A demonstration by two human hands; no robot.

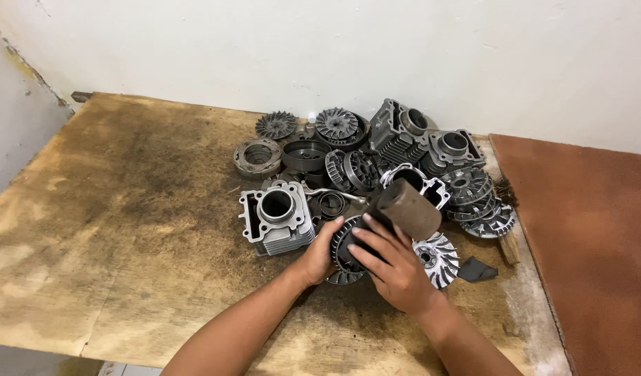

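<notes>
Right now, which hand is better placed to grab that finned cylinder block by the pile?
Probably the left hand. It sits right beside the finned cylinder block, cupping only the edge of the dark finned pulley. The right hand is farther off, its fingers lying over the pulley.

Two bare hands meet at lower centre of a stained plywood tabletop. The left hand grips a dark finned pulley disc; the right hand holds a rusty cylindrical part. Behind them lies a pile of grey engine cylinders and finned discs.
</notes>
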